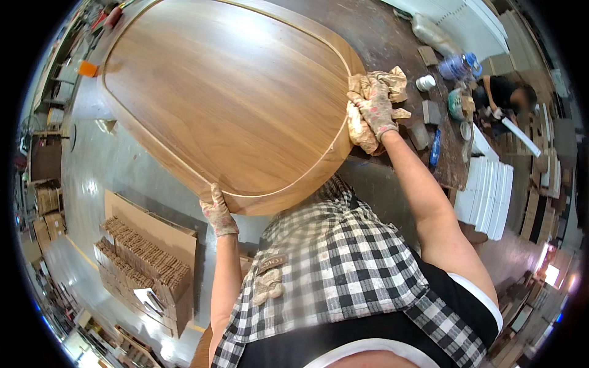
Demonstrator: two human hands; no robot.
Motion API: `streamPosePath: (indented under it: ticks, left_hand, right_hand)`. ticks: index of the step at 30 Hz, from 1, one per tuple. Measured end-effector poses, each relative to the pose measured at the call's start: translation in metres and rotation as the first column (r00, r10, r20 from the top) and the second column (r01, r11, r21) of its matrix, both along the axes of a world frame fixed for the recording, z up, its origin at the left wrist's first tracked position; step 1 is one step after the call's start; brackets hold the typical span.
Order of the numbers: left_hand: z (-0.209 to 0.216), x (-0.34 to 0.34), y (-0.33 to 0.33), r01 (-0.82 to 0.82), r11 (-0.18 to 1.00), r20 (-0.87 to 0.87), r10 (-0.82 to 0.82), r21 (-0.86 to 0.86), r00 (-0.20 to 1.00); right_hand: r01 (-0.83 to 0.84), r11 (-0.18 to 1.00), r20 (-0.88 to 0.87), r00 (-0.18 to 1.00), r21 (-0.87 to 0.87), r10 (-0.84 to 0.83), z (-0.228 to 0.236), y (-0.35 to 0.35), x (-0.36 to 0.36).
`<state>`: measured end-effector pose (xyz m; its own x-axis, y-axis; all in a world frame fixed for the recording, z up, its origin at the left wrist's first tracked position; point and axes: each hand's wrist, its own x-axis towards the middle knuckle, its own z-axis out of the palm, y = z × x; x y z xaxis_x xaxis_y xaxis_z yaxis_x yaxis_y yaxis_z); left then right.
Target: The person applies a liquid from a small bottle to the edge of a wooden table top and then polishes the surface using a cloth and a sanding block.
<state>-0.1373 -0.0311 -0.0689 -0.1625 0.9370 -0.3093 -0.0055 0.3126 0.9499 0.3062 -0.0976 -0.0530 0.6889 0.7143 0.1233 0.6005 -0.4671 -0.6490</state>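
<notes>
I wear pale gloves (219, 219) with reddish spots on my left hand (218, 211) and right hand (375, 109), a black-and-white checked apron (343, 254) bearing a brown label (272, 264) and raised beige patch (268, 287), and a black top (300, 341) edged in white.

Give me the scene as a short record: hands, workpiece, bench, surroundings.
Left hand: gloved, at near rim of wooden panel
Right hand: gloved, on crumpled tan wad at panel's right edge; paper or cloth unclear
Workpiece: wood-grained, rounded outline, raised rim
Bench, right: blue-capped bottle, white tub, grey block
Lower left: cardboard stack
Far right: co-worker
</notes>
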Motion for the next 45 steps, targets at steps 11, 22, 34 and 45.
streamPosePath:
  ticks: [11,22,34,45]
  left_hand:
    - [-0.011,-0.009,0.006,0.130,0.990,0.054,-0.128,-0.048,0.990]
    - [-0.023,0.008,0.013,0.130,0.987,0.101,-0.121,-0.090,0.988]
    - [-0.011,-0.007,0.011,0.129,0.988,-0.091,-0.137,-0.085,0.986]
    - [0.059,0.007,-0.017,0.308,0.842,-0.429,-0.103,0.443,0.898]
  right_hand:
    - [0.023,0.995,-0.104,0.994,-0.096,-0.033,0.019,-0.061,-0.090]
    - [0.187,0.982,-0.272,0.947,0.032,-0.172,0.006,-0.055,-0.091]
    - [0.123,0.717,-0.130,0.991,0.686,-0.045,0.048,-0.037,-0.017]
    - [-0.253,0.851,-0.352,0.828,0.460,0.437,0.098,0.104,-0.096]
